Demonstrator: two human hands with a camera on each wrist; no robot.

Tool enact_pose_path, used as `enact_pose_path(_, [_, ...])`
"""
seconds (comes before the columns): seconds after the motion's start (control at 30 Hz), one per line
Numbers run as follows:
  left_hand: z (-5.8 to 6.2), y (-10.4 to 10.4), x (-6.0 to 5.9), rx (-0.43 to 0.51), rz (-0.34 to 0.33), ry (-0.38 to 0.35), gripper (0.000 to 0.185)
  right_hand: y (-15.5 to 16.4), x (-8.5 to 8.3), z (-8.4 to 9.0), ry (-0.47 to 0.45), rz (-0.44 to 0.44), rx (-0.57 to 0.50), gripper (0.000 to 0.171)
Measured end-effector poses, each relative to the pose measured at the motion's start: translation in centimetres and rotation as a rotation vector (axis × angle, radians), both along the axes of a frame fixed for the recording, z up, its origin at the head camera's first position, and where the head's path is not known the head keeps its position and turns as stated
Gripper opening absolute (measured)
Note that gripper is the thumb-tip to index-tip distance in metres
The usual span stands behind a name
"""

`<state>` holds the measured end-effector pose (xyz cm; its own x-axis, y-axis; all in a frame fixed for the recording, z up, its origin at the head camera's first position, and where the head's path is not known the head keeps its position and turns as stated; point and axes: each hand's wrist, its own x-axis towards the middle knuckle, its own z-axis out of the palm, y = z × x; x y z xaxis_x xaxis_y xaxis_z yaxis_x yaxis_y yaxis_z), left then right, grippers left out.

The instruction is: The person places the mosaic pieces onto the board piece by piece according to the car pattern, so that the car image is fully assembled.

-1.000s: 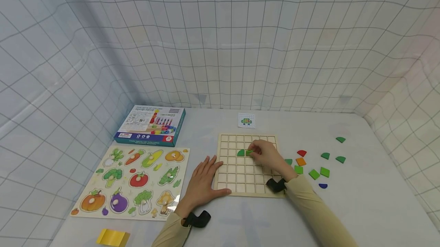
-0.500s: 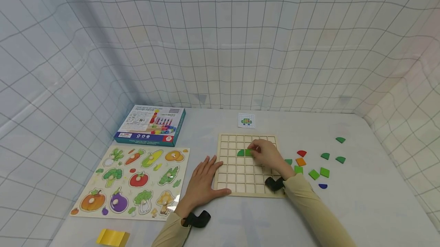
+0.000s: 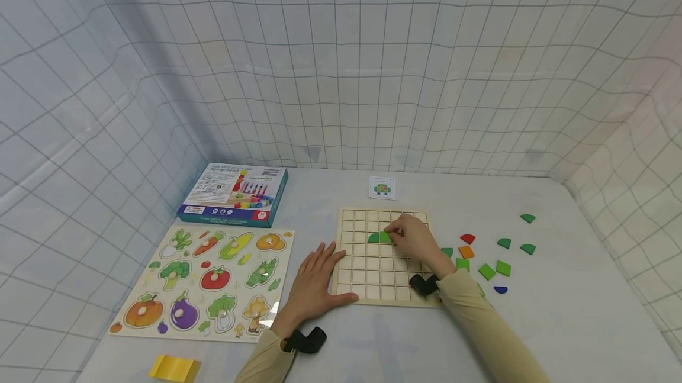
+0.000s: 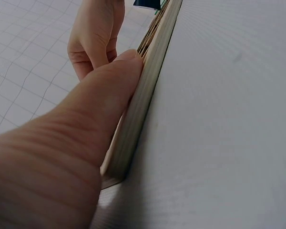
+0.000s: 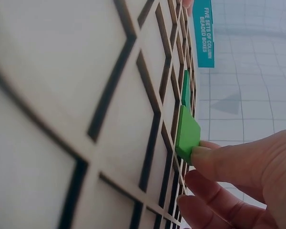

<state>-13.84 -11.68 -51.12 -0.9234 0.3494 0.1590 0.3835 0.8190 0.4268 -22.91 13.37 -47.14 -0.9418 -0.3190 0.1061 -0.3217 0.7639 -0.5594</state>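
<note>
A wooden grid board (image 3: 366,276) lies on the table. My right hand (image 3: 414,239) is over its upper part, and its thumb and forefinger pinch the edge of a bright green square tile (image 5: 187,136). In the right wrist view the tile sits at a grid cell, slightly proud of the ribs. A dark green quarter-circle tile (image 3: 374,237) lies in the cell to its left. My left hand (image 3: 314,282) rests on the board's lower left edge with fingers spread. In the left wrist view its thumb (image 4: 119,71) lies along the board's rim.
Right of the board lie several loose tiles, among them a red quarter-circle (image 3: 467,238), an orange square (image 3: 466,251) and a blue half-circle (image 3: 500,289). Behind it is a picture card (image 3: 382,187). At left are a vegetable puzzle (image 3: 245,276), a box (image 3: 231,193) and a yellow block (image 3: 175,368).
The green square tile has gone from tilted to lying flatter beside the quarter-circle. My right hand and forearm have shifted slightly left; the left hand has stayed still.
</note>
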Motion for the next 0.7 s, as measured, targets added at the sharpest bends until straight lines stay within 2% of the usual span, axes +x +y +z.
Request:
enact_pose_path(0.4, [-0.1,0.06,0.02,-0.008,0.005,-0.011,0.092,0.02,0.17,0.1,0.018,0.007,0.022,0.013])
enact_pose_path(0.7, [-0.18,-0.02,-0.09,0.0,0.003,-0.016,0.093,0.13,0.33,0.54,-0.044,-0.013,0.036,0.016])
